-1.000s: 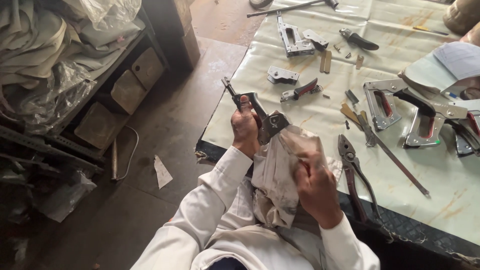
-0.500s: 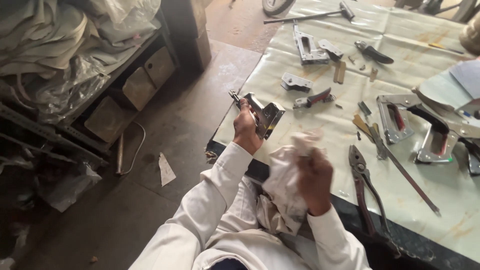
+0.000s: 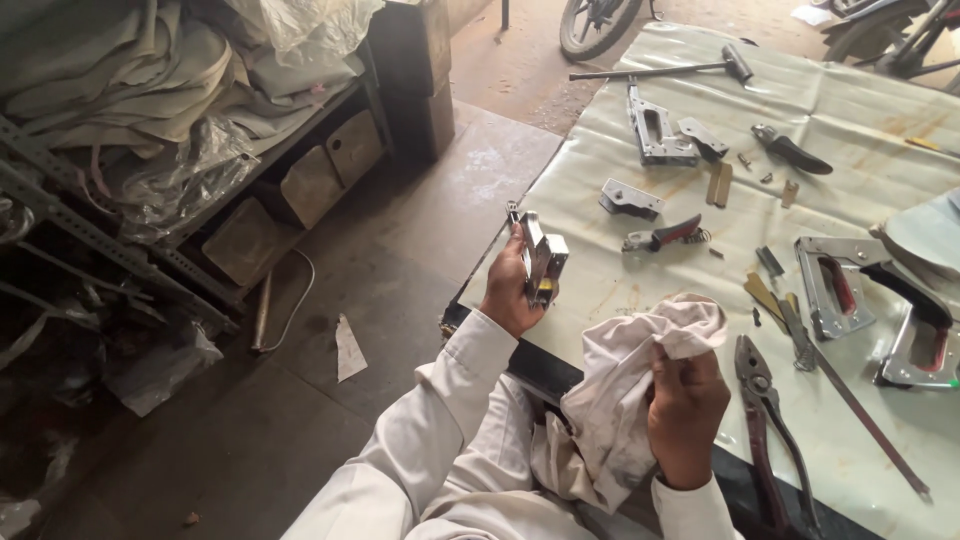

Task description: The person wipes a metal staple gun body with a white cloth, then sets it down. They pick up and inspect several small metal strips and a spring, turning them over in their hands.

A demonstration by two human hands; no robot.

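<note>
The left hand (image 3: 512, 292) grips a metal stapler part (image 3: 541, 260), raised upright just above its fingers. The right hand (image 3: 686, 412) clutches a white rag (image 3: 625, 390) bunched against its palm, pliers (image 3: 768, 420) lying just beside it on the table (image 3: 880, 130).

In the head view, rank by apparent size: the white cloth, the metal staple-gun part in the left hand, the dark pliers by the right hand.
1. Crumpled white cloth, largest.
2. Dark metal pliers, long but thin.
3. Silver metal staple-gun part, smallest.

The cloth's lead may owe something to nearness to the camera.
</note>
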